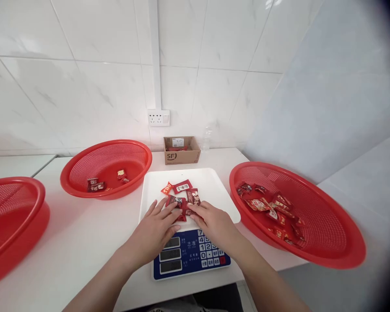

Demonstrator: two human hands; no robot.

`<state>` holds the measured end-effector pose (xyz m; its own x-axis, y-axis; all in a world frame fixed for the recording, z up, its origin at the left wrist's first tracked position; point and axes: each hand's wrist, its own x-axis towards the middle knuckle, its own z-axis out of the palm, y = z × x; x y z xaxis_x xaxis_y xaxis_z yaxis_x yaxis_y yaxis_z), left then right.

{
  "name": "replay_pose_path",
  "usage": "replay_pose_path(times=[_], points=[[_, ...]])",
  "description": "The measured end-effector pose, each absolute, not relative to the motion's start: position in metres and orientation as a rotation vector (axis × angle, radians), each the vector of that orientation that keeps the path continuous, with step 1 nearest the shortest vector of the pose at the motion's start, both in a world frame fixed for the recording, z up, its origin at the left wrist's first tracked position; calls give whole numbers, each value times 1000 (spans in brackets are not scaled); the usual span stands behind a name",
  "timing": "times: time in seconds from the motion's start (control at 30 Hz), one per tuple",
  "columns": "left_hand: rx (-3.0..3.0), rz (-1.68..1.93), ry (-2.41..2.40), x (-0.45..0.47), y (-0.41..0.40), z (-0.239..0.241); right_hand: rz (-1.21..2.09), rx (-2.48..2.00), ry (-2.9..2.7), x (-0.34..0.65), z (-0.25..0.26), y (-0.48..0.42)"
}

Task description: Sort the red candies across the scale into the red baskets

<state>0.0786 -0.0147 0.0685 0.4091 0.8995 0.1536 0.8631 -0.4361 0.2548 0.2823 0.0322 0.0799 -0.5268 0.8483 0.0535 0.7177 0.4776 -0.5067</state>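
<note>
Because the red packets (193,196) are bunched together on the white tray (214,182) of the scale (191,255), they are touched from either side by the left hand (154,229) and the right hand (216,223), though whether any is actually pinched cannot be told.

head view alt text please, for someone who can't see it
A person's left hand and right hand touch red snack packets on the white tray of a digital scale. A red perforated basket holding more packets is at right, two red baskets are at left, and an open cardboard box stands behind.
</note>
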Motion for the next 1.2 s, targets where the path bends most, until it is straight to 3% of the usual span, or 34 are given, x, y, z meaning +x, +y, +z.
replay_pose_path(times=[0.4, 0.8, 1.2], points=[[2482, 482, 1669, 68, 3, 71, 318, -1702, -2419, 281, 81, 50], [2312, 639, 1805, 70, 21, 70, 696, -1355, -2346, 283, 92, 38], [2253, 461, 1801, 67, 44, 90, 527, -1342, -2405, 270, 80, 40]])
